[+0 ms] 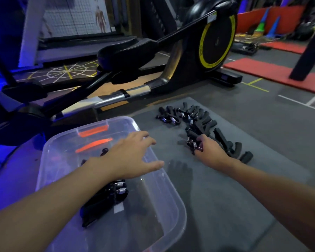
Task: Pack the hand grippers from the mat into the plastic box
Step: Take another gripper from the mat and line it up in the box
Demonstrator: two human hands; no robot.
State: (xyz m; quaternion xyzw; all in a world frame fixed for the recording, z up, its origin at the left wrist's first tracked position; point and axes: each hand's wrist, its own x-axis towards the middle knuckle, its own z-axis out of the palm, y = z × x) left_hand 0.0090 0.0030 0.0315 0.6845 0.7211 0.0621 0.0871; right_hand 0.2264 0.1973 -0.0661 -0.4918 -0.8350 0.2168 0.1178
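While the left hand point(133, 153) hovers with its fingers spread and straight, holding nothing, over the far right part of the plastic box point(180, 202), the right hand point(210, 151) reaches out to the mat point(225, 197) and curls its fingers round the spring end of one hand gripper point(194, 143).

That gripper lies at the near end of a loose row of black hand grippers point(195, 117). The row runs over the mat from about 12 o'clock of the right hand round to its 3 o'clock, and some of the grippers overlap one another. The clear box sits at 7 o'clock in the view, its right edge on the mat. Inside it, at 7 o'clock from the left hand and partly hidden by the left forearm, several packed grippers point(105, 199) lie side by side with their springs pointing away from the person. Two orange strips point(94, 130) show at the far wall of the box.

The dark grey mat rests on the gym floor. At 12 o'clock beyond it stands a black elliptical trainer point(216, 39) with a yellow-ringed wheel, and at 2 o'clock red mats point(262, 71) lie on the floor.
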